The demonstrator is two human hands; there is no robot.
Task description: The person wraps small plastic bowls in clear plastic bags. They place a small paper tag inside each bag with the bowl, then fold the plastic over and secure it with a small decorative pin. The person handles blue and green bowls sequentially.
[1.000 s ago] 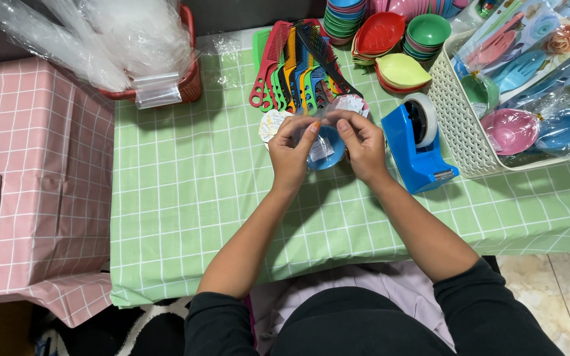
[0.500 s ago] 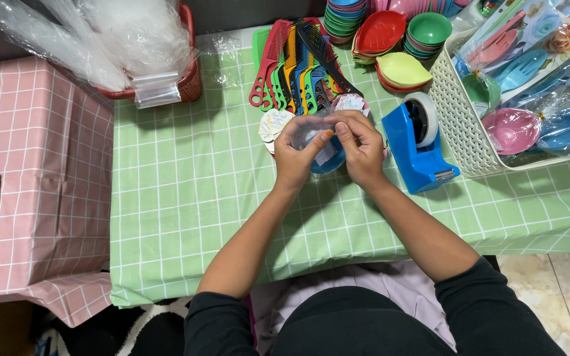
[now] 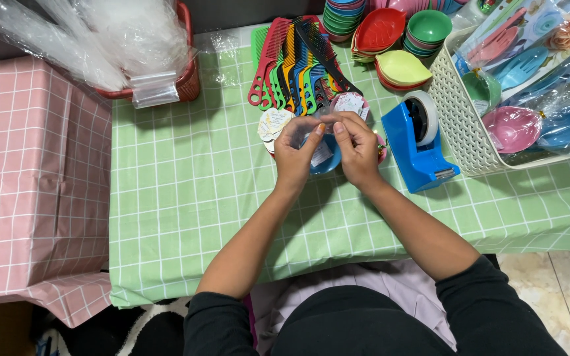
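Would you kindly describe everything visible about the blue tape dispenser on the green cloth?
The tape dispenser is a bright blue desktop type, apparently plastic, with a white tape roll standing upright in its rear cradle and a cutter at its lower front end. It sits flat on the green checked cloth, angled slightly, between the right hand and the white basket. Neither hand touches it.

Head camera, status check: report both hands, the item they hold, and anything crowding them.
Left hand and right hand both grip a small blue item in clear wrap. Held above green checked tablecloth. Blue tape dispenser close at right; combs just behind.
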